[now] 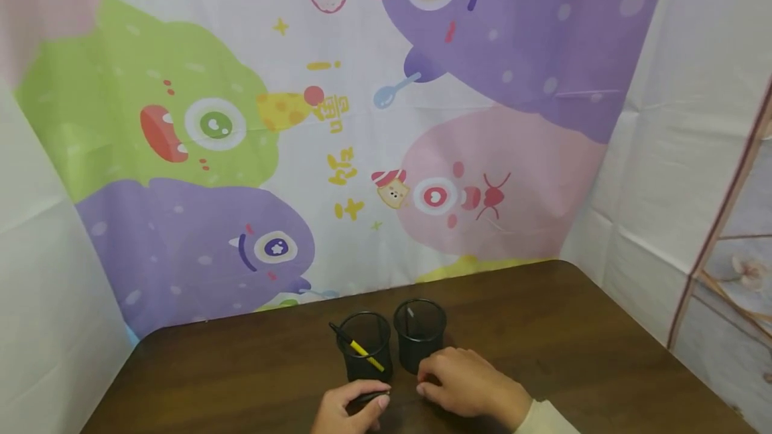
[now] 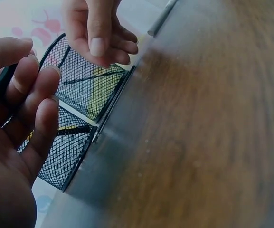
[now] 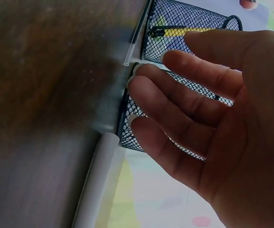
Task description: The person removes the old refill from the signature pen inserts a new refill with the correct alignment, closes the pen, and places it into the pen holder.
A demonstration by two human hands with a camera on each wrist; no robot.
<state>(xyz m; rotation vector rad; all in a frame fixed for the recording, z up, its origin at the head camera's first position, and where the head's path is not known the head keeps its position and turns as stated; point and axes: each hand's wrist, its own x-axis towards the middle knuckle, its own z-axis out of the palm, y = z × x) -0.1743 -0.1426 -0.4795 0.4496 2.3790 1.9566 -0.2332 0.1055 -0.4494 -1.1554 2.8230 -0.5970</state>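
The left hand (image 1: 338,410) pinched a dark pen (image 1: 369,396) near-parallel to the tabletop's far edge (image 1: 271,315), short of the left cup (image 1: 360,370), the loose right hand (image 1: 463,380) empty.

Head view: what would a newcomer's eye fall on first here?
Probably the large printed backdrop of purple, green and pink cartoon monsters behind the brown table. Two round black mesh cups stand side by side, the left one holding a yellow-and-black stick. Nearer, the left hand pinches a black object.
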